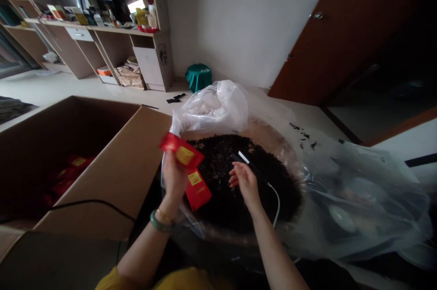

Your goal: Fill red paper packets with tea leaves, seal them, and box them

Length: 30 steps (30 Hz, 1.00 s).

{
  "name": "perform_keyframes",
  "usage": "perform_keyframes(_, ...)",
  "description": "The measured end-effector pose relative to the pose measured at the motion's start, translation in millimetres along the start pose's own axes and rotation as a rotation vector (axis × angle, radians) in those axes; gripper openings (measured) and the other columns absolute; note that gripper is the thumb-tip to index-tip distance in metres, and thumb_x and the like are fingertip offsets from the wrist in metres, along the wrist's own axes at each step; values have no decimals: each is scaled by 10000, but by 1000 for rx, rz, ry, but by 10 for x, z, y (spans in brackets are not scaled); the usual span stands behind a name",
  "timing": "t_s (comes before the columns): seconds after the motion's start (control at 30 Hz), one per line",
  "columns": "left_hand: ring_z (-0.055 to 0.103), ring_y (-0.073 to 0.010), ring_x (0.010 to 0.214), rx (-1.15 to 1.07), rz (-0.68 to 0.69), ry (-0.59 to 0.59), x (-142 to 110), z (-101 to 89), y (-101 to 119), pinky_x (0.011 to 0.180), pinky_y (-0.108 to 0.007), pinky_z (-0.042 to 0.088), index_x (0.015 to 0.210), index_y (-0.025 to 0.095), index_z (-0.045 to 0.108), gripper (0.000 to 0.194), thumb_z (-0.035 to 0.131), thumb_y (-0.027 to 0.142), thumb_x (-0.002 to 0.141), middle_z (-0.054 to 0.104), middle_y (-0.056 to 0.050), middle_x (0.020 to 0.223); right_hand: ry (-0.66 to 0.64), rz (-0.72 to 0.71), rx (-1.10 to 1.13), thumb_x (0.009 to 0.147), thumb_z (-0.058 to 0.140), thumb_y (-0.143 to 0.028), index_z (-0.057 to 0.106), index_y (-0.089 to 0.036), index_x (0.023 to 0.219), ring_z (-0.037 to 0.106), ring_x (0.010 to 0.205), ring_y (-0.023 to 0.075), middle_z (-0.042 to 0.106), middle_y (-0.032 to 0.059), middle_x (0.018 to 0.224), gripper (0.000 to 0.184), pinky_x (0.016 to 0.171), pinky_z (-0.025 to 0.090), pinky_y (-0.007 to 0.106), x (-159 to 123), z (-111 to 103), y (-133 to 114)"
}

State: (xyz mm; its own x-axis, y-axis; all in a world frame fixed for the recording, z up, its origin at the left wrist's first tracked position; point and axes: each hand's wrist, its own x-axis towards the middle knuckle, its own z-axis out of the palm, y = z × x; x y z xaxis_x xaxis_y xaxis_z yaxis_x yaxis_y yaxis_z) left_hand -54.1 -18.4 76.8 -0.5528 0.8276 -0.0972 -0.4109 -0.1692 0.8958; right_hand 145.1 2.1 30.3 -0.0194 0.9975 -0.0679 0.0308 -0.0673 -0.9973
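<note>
My left hand grips a red packet with a gold label; its near end is blurred. Just below it, a second red packet with a similar label lies on a heap of dark, dry leaf-like shreds. The heap fills a round container lined with clear plastic. Over the heap, my right hand has loosely bent fingers, somewhat apart, with nothing plainly visible in them. Beside it lies a dark, slim device with a white tip and a white cable.
At left stands an open cardboard box with several red packets inside and a black cord across its side. Plastic sheeting spreads right. Behind are a shelf unit, a green-covered object and a brown door.
</note>
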Motion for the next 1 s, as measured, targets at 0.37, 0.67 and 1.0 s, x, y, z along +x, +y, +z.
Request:
perform_keyframes(0.37, 616, -165, 1032, -160, 498, 241, 447, -467, 367, 838, -292, 518, 1374, 316, 355, 622, 586, 484, 822, 492, -85, 1363, -429, -101, -1043, 763, 669, -260, 616, -207, 1096, 632, 901, 211, 677, 52, 920, 341, 753, 471, 303, -291, 714, 52)
perform_keyframes(0.67, 564, -249, 958, 1576, 371, -877, 143, -425, -231, 865, -380, 455, 1136, 168, 671, 396, 639, 191, 742, 621, -144, 1100, -364, -164, -1066, 816, 628, -352, 586, -186, 1087, 606, 1018, 256, 640, 108, 1061, 320, 735, 481, 317, -440, 741, 98)
perform_keyframes(1.0, 493, -237, 923, 1737, 411, -888, 121, -425, -162, 770, -317, 441, 1027, 238, 713, 251, 638, 250, 787, 570, -106, 1070, -286, -146, -982, 837, 555, -188, 598, -190, 1090, 618, 967, 230, 639, 98, 1042, 256, 771, 487, 311, -533, 787, 157)
